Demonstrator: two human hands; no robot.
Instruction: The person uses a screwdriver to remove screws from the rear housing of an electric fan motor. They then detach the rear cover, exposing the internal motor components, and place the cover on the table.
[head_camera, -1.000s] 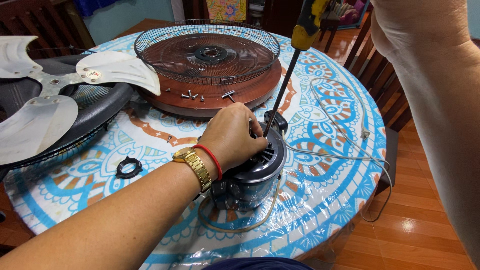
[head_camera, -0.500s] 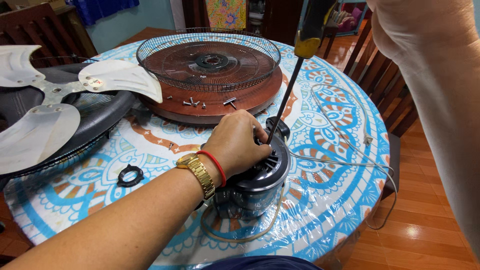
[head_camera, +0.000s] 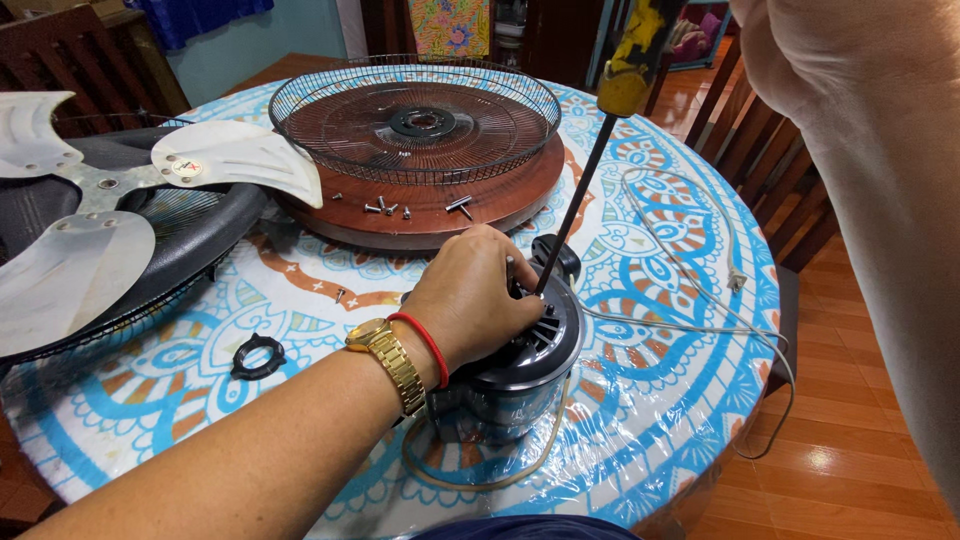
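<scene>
Left hand (head_camera: 470, 295) clamped over fan motor (head_camera: 515, 365) on patterned table (head_camera: 650, 400). Screwdriver (head_camera: 590, 165) tip down into motor top; right hand (head_camera: 800, 50) mostly out of view, grip impossible to tell.

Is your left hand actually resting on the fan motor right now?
Touching. The head view shows the left hand laid over the top of the fan motor, fingers curled onto its vented cap, no gap visible.

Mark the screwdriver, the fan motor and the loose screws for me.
screwdriver (head_camera: 580, 195), head view, on its dark shaft.
fan motor (head_camera: 530, 375), head view, on its grey housing side.
loose screws (head_camera: 385, 208), head view, on the cluster on the brown disc.
</scene>
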